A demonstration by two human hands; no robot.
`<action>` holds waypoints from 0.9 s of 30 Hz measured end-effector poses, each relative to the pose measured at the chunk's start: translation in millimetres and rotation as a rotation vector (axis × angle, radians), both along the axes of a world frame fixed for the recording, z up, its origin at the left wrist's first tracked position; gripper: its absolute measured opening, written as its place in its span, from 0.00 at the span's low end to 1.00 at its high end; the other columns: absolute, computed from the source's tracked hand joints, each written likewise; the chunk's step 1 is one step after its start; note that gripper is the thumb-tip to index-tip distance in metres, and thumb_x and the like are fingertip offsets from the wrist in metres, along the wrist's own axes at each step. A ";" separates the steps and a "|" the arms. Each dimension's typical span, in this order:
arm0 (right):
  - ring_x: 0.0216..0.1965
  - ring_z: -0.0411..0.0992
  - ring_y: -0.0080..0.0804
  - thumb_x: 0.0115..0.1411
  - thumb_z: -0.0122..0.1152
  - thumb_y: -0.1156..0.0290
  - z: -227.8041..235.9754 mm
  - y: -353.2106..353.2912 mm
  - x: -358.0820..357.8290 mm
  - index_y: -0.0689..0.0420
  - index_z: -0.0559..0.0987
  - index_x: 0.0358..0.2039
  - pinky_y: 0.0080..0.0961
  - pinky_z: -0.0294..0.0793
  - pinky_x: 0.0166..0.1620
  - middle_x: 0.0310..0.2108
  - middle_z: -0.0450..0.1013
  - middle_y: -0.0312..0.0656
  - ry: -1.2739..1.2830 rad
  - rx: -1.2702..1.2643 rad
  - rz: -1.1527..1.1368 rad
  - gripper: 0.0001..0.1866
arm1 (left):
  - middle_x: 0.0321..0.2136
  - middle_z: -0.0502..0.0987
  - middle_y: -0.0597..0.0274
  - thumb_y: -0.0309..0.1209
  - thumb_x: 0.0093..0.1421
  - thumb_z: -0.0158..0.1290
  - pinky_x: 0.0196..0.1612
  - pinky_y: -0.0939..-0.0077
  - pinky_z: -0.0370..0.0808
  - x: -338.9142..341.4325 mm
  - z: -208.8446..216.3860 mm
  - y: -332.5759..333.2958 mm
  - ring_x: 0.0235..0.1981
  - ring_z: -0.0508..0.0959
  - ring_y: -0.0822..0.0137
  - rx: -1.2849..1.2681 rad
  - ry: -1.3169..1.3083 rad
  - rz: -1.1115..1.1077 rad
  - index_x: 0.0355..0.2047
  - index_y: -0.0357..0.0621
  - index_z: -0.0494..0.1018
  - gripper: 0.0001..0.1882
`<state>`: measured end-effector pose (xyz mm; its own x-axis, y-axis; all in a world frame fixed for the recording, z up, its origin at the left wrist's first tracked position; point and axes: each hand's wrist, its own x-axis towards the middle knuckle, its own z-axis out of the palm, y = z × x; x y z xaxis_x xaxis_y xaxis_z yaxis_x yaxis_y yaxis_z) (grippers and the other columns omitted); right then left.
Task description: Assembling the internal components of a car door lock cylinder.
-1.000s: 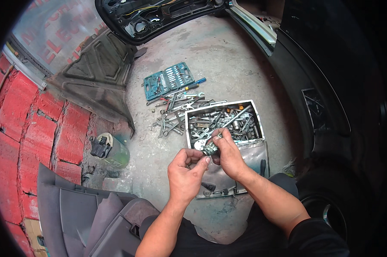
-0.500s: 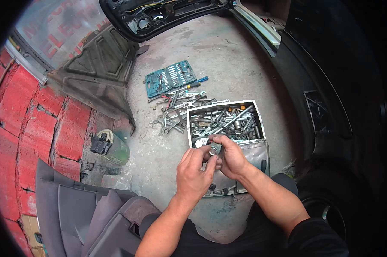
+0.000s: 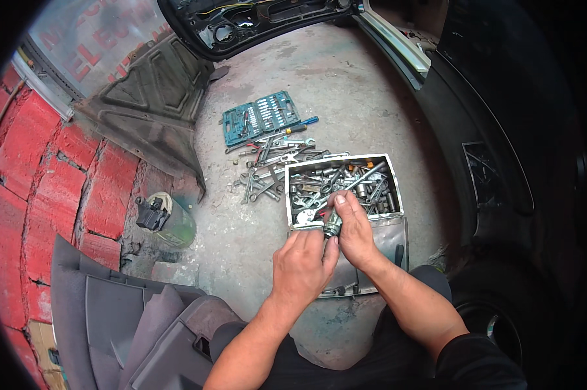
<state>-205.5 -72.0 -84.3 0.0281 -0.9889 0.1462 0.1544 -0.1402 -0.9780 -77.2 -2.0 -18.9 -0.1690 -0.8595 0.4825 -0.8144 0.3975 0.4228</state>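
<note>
Close together over the near edge of the toolbox, both my hands are closed around a short, ridged, grey-green metal cylinder point(image 3: 332, 225). My right hand point(image 3: 353, 229) wraps its right side, with the thumb pointing up and away. At its lower end are the curled fingers of my left hand point(image 3: 304, 259), which partly hide it. Just beyond my left fingers lies a shiny ratchet-like tool head point(image 3: 308, 215) at the box's near left corner. The open metal toolbox point(image 3: 400, 185) is full of wrenches, sockets and other steel tools.
Loose wrenches point(image 3: 261, 182) lie in a heap left of the box, below an open teal socket case point(image 3: 239, 134). A screwdriver point(image 3: 302, 125) rests nearby. Grey car-door trim point(image 3: 111, 318) stands at lower left, a greenish container point(image 3: 178, 227) by the red wall, a dark car body point(image 3: 501, 175) at right.
The metal cylinder has tilted, its open end no longer facing me. My left hand has turned and its fingers have curled lower; my right thumb has swung upward.
</note>
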 end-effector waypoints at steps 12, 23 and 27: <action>0.37 0.68 0.20 0.80 0.45 0.54 18.0 8.6 -5.8 0.55 0.72 0.49 0.21 0.69 0.44 0.34 0.72 0.36 -0.115 -0.015 0.128 0.17 | 0.22 0.79 0.63 0.33 0.73 0.55 0.25 0.76 0.75 -3.8 19.3 2.3 0.20 0.77 0.73 0.862 0.947 0.026 0.33 0.37 0.78 0.13; 0.39 0.70 0.20 0.77 0.52 0.58 20.4 12.0 1.4 0.56 0.74 0.50 0.20 0.71 0.41 0.37 0.75 0.36 -0.145 0.210 0.069 0.14 | 0.22 0.76 0.51 0.35 0.70 0.60 0.30 0.61 0.75 6.7 -5.6 4.9 0.24 0.78 0.65 0.147 0.028 0.056 0.34 0.34 0.75 0.15; 0.23 0.67 0.20 0.72 0.60 0.57 16.6 -9.1 -21.9 0.53 0.75 0.44 0.21 0.61 0.22 0.28 0.71 0.33 -0.578 0.453 0.055 0.13 | 0.24 0.80 0.60 0.45 0.75 0.54 0.28 0.73 0.77 26.6 -33.9 -24.0 0.25 0.79 0.74 0.657 0.605 0.121 0.35 0.35 0.78 0.22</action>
